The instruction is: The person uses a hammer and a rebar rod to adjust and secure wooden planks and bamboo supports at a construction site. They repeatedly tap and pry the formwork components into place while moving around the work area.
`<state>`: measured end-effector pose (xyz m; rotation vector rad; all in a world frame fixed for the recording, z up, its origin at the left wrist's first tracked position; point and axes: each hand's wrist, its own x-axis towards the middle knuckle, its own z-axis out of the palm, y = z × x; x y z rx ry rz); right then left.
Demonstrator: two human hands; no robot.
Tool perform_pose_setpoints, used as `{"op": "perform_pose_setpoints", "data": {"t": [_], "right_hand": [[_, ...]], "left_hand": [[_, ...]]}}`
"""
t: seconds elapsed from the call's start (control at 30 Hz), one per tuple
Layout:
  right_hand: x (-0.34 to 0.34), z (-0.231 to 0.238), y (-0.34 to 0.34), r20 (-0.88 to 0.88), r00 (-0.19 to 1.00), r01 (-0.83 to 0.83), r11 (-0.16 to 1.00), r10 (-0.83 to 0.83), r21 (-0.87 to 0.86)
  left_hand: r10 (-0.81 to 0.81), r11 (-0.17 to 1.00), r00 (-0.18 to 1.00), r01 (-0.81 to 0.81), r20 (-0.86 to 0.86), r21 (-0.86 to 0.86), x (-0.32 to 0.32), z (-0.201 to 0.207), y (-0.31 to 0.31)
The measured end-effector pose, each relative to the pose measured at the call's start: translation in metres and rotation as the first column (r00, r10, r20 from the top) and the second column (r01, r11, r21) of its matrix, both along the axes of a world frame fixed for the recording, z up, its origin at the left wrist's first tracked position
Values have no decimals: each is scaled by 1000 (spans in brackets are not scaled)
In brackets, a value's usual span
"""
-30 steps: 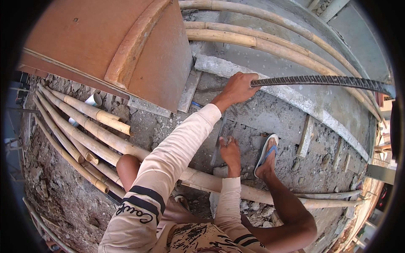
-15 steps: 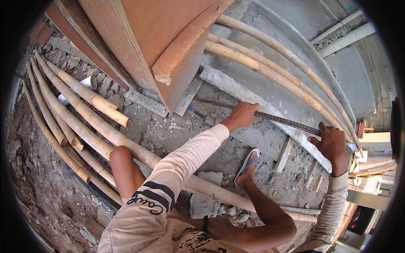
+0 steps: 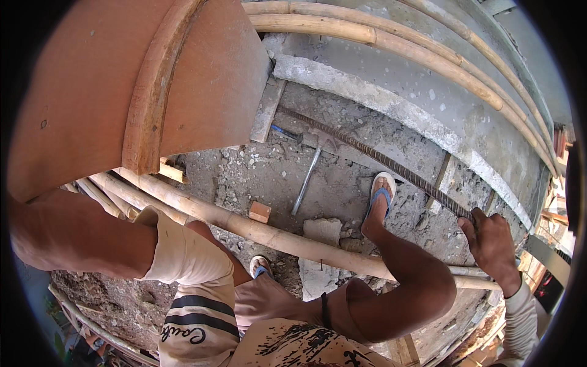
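A ribbed steel reinforcing bar (image 3: pixel 391 164) slants over the rubble ground, its far end near a short wooden piece (image 3: pixel 267 110). My right hand (image 3: pixel 491 248) is closed around the bar's near right end. My left arm (image 3: pixel 85 235) reaches out to the left edge, close below the orange board (image 3: pixel 79 85); its hand cannot be seen. Beside the bar's middle lies a hammer-like tool with a metal handle (image 3: pixel 307 180), its head dark and hard to make out. A small blue-and-dark tool (image 3: pixel 285 132) lies to its left.
A long bamboo pole (image 3: pixel 287 240) crosses in front of my sandalled feet. More bamboo poles (image 3: pixel 422 50) span the grey concrete slab (image 3: pixel 391 79) behind a rough pale concrete edge (image 3: pixel 373 95). A brick piece (image 3: pixel 260 211) and a broken slab (image 3: pixel 320 244) lie on the ground.
My left hand has let go of the bar and swung left out of view. My right hand still grips its end. The view has shifted, and the metal-handled tool and brick piece now show.
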<state>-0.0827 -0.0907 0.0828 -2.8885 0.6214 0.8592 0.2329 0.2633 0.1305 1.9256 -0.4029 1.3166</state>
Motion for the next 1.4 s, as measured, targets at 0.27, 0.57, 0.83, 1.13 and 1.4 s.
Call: {"op": "perform_pose_setpoints", "data": {"t": [0.27, 0.57, 0.83, 1.13, 1.4], "right_hand": [[-53, -85, -70, -83, 997, 3, 996, 5, 88], [-104, -226, -191, -98, 990, -88, 986, 103, 145], [-65, -264, -251, -72, 988, -118, 975, 134, 190], [-48, -181, -155, -126, 991, 61, 970, -32, 233], [-112, -350, -179, -37, 999, 30, 955, -20, 293]], "left_hand": [[247, 950, 968, -235, 35, -208, 42, -18, -13], [420, 896, 907, -419, -26, -150, 35, -5, -13], [286, 935, 945, -312, -161, -167, 23, -1, -22], [192, 789, 761, -495, -620, -364, -61, -56, -43], [-447, 532, 119, -762, -887, -370, -98, -321, -13]]}}
